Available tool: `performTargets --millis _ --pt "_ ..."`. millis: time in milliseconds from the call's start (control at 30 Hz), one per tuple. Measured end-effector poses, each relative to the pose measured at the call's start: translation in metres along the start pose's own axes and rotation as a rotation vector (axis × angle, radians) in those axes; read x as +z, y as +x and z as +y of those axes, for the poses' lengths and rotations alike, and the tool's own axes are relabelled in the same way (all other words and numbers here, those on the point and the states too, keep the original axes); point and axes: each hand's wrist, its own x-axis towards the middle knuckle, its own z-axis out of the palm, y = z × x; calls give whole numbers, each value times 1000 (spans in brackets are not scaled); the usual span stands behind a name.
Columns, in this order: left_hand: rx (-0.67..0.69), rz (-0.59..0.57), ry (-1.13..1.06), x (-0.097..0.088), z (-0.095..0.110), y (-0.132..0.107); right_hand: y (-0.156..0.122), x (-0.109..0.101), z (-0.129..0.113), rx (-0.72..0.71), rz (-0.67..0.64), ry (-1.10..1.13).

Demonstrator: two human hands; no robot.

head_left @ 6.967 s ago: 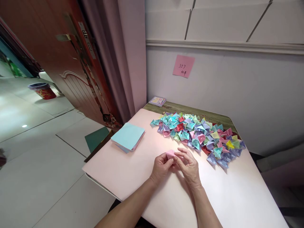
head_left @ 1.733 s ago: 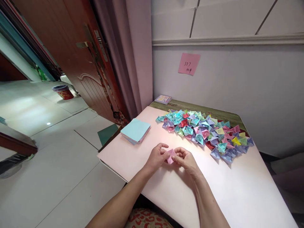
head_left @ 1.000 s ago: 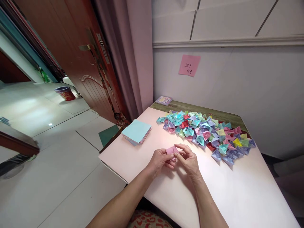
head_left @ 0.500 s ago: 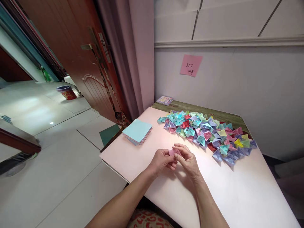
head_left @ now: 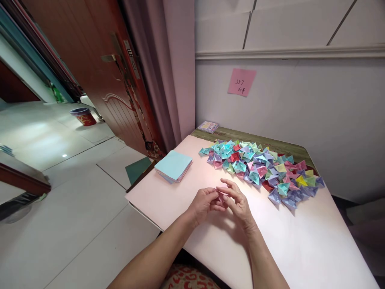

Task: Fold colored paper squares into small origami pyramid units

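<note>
Between my two hands, a little above the table, is a small piece of folded pink paper (head_left: 221, 196), mostly covered by fingers. My left hand (head_left: 205, 204) pinches its left side between thumb and fingers. From the right, my right hand (head_left: 237, 204) grips it with the thumb, while its upper fingers arch over the top. Beyond my hands spreads a heap of small folded paper boats (head_left: 254, 176) in blue, purple, pink, green, yellow and red. To the left of my hands lies a stack of square paper sheets (head_left: 173, 164), light blue on top.
A pale pink sheet covers the table (head_left: 288, 249). At its back corner sits a small pile of printed cards (head_left: 208, 127). A pink note (head_left: 242, 82) with handwriting sticks to the wall. To the left are a wooden door (head_left: 99, 80) and a bin (head_left: 84, 117) on the floor.
The pink paper has turned in my fingers and less of its flat face shows. My right hand's upper fingers have lifted slightly.
</note>
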Motion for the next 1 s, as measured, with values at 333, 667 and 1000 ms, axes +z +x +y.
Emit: performTargets --millis 333,667,1000 --pt "46 -18 -19 -5 -1 -2 -1 6 -3 105 16 22" --pt "186 34 121 -8 -6 0 0 6 12 15 118 -82" --pt "303 155 111 4 -8 1 -1 11 10 139 221 -62"
